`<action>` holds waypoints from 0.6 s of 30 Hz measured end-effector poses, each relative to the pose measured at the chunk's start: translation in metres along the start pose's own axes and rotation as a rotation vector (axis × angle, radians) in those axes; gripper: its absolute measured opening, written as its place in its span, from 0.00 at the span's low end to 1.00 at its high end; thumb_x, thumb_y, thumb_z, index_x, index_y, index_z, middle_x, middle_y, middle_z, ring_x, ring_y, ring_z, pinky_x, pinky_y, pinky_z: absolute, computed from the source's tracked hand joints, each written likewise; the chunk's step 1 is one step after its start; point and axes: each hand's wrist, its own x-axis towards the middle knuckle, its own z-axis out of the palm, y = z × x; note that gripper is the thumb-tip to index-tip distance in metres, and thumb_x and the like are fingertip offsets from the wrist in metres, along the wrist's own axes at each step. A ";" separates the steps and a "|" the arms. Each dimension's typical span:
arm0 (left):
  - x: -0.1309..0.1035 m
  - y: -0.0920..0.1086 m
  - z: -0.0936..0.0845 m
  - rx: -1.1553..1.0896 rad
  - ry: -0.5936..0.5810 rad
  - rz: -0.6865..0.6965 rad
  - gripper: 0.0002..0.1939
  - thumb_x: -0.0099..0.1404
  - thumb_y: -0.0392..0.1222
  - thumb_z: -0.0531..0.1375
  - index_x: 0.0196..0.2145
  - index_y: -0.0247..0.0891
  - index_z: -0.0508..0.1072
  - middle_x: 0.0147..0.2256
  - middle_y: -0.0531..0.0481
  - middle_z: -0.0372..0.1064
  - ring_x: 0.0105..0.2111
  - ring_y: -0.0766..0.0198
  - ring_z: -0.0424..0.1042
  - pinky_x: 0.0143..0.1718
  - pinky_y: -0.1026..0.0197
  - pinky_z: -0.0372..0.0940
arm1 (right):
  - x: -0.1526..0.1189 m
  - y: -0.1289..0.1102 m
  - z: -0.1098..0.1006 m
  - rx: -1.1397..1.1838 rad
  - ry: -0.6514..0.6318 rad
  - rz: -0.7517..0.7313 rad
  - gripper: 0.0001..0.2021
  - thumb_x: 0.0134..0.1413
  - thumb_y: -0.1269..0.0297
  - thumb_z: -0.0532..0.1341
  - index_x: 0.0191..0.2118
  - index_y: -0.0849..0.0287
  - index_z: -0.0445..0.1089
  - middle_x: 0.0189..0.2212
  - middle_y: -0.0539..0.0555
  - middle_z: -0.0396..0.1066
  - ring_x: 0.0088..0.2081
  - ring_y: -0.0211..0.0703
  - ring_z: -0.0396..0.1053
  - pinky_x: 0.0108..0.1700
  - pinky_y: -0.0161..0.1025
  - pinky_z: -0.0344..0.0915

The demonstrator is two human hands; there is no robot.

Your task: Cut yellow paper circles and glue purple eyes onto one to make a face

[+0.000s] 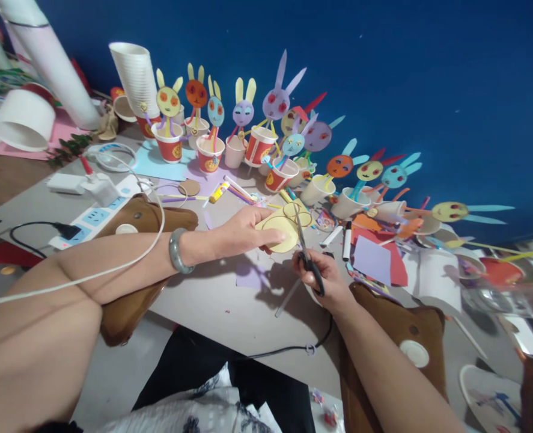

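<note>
My left hand (248, 230) grips a piece of pale yellow paper (282, 236), thumb on top and fingers underneath. Circles are drawn on the paper, and a rounded part lies near the thumb. In my right hand (327, 279) is a pair of scissors with black handles (313, 272); my fingers are closed around the grips. The scissor blades point away from me and reach the paper's right side, by the smaller drawn circles. Whether the blades are parted there is hard to make out. Both hands are above the grey table (248, 319).
Paper-cup figures with rabbit-eared heads (169, 102) line the blue wall. A power strip (99, 213) with cables sits left, one white cable crossing my left forearm. Brown cushions (395, 337) lie under the forearms. Purple paper (372, 258), markers (347, 240) and stacked cups (133, 78) stand around.
</note>
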 end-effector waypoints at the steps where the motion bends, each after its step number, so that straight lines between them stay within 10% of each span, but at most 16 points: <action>1: 0.000 0.000 0.000 0.002 0.007 -0.003 0.04 0.56 0.36 0.63 0.30 0.31 0.73 0.25 0.53 0.70 0.24 0.73 0.68 0.25 0.71 0.65 | 0.000 -0.001 0.000 -0.003 0.000 0.002 0.29 0.37 0.36 0.73 0.21 0.57 0.63 0.20 0.48 0.62 0.24 0.37 0.55 0.28 0.38 0.51; 18: -0.001 0.002 -0.001 0.050 0.072 0.077 0.07 0.58 0.39 0.64 0.30 0.31 0.72 0.26 0.53 0.68 0.25 0.72 0.66 0.27 0.69 0.65 | 0.000 0.007 -0.001 0.024 0.028 0.012 0.28 0.36 0.37 0.73 0.21 0.56 0.63 0.21 0.48 0.62 0.25 0.38 0.55 0.29 0.39 0.51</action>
